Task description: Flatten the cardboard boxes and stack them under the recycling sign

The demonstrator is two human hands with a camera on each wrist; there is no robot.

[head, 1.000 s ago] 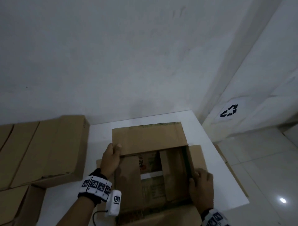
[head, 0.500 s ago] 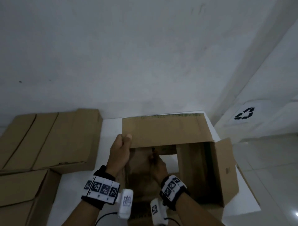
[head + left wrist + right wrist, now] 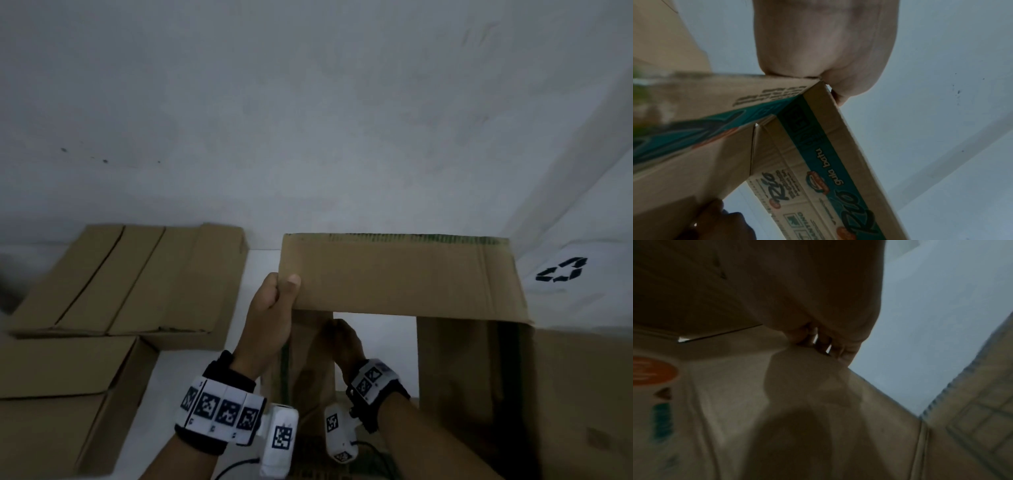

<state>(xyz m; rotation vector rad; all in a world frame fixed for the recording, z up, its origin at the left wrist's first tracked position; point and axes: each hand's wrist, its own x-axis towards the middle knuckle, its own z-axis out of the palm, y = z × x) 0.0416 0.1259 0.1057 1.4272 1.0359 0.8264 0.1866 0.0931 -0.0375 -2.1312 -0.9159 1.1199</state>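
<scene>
Box (image 3: 404, 281) on table (image 3: 191, 377), flaps open, sign (image 3: 561, 270) to right. Left hand (image 3: 270, 318) pinching far flap corner, thumb on top. Right hand (image 3: 342, 339) inside, fingers curled on inner flap. Advised: open remaining flaps fully, then press opposite corners together along creases.

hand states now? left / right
Left hand: gripping the far flap of the open box, thumb on top.
Right hand: inside the box, fingers curled on an inner flap.

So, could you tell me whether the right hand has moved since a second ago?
Yes. The right hand has gone from the box's right side into its open middle, toward the left hand.
</scene>
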